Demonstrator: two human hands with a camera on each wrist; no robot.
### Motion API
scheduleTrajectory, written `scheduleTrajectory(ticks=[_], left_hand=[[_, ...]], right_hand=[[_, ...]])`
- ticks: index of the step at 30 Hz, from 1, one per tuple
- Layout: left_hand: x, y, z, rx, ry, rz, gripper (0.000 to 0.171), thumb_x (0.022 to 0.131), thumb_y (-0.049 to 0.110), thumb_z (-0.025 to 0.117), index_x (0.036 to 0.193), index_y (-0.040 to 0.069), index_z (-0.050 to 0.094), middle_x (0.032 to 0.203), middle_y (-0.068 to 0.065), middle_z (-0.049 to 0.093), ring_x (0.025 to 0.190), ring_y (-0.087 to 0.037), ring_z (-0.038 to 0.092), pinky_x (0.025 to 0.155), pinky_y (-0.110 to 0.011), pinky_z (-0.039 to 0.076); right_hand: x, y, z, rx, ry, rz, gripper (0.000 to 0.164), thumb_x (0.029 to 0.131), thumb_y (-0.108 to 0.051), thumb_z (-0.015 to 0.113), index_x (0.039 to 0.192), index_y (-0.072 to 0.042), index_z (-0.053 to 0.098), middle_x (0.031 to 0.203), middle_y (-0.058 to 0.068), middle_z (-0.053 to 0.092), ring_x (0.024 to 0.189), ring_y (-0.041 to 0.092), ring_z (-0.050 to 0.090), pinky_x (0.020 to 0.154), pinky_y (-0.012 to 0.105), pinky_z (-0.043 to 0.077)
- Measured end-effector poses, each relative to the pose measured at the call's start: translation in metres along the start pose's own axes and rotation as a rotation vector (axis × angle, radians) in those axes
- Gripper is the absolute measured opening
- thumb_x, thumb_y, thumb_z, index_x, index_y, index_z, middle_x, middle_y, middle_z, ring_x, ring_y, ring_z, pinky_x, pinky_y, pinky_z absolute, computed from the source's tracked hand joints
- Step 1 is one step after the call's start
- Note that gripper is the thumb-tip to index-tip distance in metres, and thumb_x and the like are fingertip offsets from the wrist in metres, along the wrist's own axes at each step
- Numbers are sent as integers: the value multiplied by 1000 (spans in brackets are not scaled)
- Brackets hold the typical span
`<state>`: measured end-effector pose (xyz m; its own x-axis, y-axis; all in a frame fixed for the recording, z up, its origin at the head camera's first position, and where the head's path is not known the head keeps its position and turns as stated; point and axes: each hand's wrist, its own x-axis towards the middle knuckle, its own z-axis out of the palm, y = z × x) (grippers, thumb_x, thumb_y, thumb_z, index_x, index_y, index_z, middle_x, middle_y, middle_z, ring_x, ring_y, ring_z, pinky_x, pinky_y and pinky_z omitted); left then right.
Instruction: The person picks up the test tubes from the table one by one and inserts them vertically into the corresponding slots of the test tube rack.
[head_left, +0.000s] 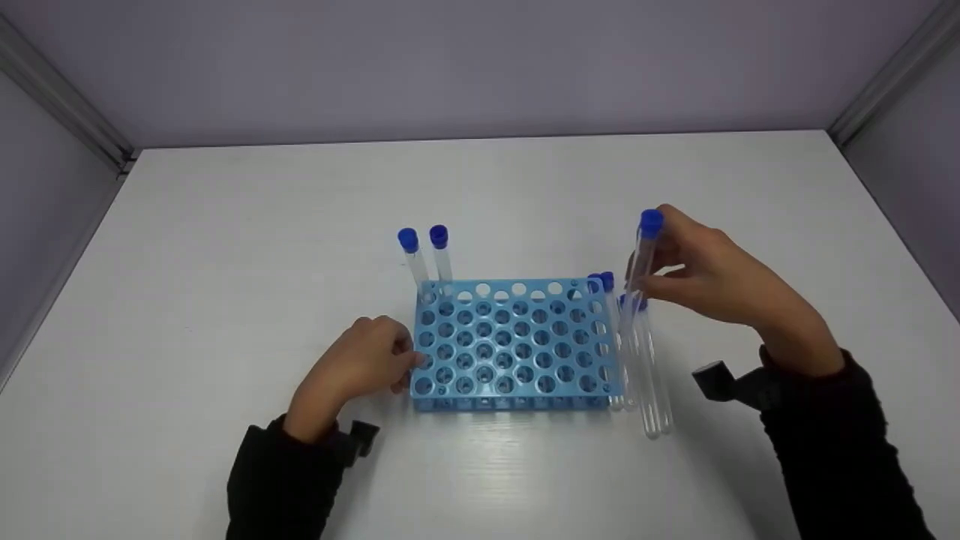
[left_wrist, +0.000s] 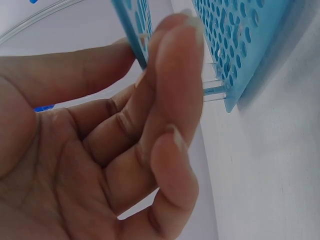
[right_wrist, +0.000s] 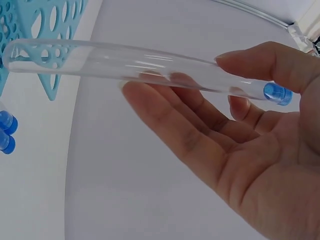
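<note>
A light-blue test tube rack [head_left: 510,394] with rows of round holes stands on the white table. My left hand [head_left: 367,356] grips its left edge; in the left wrist view the thumb and fingers pinch the upper plate [left_wrist: 131,30]. Beyond the rack's right end, my right hand [head_left: 712,274] holds a clear test tube [head_left: 642,259] with a blue cap. That tube is raised with its cap up and its rounded bottom [right_wrist: 20,55] pointing down. Two blue-capped tubes [head_left: 439,238] stand tilted in the rack's far left corner.
Several more blue-capped tubes [head_left: 654,390] lie on the table along the rack's right side, partly behind the held tube. White table surface [head_left: 262,225] surrounds the rack, with a pale wall [head_left: 480,75] at the back and panels on both sides.
</note>
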<state>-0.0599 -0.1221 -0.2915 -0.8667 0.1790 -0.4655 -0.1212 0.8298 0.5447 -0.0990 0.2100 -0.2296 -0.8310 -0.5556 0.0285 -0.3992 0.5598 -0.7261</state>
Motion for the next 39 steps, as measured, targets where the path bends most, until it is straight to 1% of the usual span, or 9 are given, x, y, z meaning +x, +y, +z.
scheduleTrajectory(ticks=[3, 8, 11, 15, 19, 26, 29, 33, 39], left_hand=[[-1, 0, 0, 1, 3, 9, 12, 86, 12, 63, 82, 0, 65, 60, -3, 59, 57, -16, 53, 56, -28, 42], [-1, 1, -1, 3, 5, 6, 12, 85, 12, 63, 82, 1, 65, 60, -3, 59, 57, -16, 52, 55, -27, 41], [-1, 1, -1, 7, 5, 1, 12, 85, 12, 63, 83, 0, 66, 60, -3, 59, 57, -16, 53, 56, -28, 41], [-1, 1, -2, 9, 2, -3, 13, 86, 13, 63, 85, 0, 66, 61, -3, 59, 58, -16, 53, 57, -28, 42], [-2, 1, -1, 3, 3, 1, 13, 86, 13, 63, 85, 0, 66, 61, -3, 59, 58, -16, 53, 58, -28, 43], [-2, 1, -1, -5, 0, 6, 13, 86, 12, 63, 87, -1, 66, 61, -4, 59, 58, -16, 54, 59, -29, 44], [-2, 1, -1, -6, 2, 10, 13, 86, 12, 63, 84, 0, 66, 61, -3, 59, 58, -16, 54, 58, -29, 43], [-2, 1, -1, -4, 6, 13, 12, 85, 11, 63, 81, 0, 65, 61, -4, 59, 57, -15, 54, 56, -28, 43], [-1, 1, -1, -3, 4, 11, 12, 85, 11, 63, 83, 0, 66, 61, -4, 59, 57, -16, 53, 57, -28, 42]], right_hand=[[2, -2, -2, -19, -15, 7, 31, 84, 0, 61, 107, -1, 40, 94, 11, 60, 88, 26, 63, 74, 39, 50], [7, -5, -5, -20, -35, 6, 29, 85, -2, 61, 106, -1, 40, 95, 12, 59, 88, 26, 64, 76, 39, 49], [10, -8, -7, -12, -49, 6, 29, 85, -1, 60, 107, -1, 40, 95, 13, 59, 90, 27, 63, 74, 40, 50], [14, -11, -6, 2, -67, 31, 30, 85, 0, 60, 107, -1, 39, 97, 14, 59, 93, 31, 62, 72, 43, 50], [19, -12, -5, 22, -74, 42, 30, 85, -2, 60, 107, -2, 39, 98, 15, 59, 93, 32, 62, 73, 45, 50], [26, -16, -4, 29, -80, 3, 29, 86, -2, 61, 107, -1, 40, 97, 15, 59, 92, 30, 62, 76, 45, 49], [31, -18, -3, 24, -81, -17, 28, 85, 0, 59, 106, 0, 41, 96, 15, 59, 91, 30, 62, 76, 45, 49], [37, -22, 0, 15, -85, -12, 27, 85, 1, 58, 105, 0, 40, 97, 16, 60, 91, 30, 62, 76, 45, 49], [45, -26, 7, 17, -107, -9, 27, 85, 1, 57, 106, -2, 40, 98, 16, 61, 92, 30, 62, 74, 43, 50]])
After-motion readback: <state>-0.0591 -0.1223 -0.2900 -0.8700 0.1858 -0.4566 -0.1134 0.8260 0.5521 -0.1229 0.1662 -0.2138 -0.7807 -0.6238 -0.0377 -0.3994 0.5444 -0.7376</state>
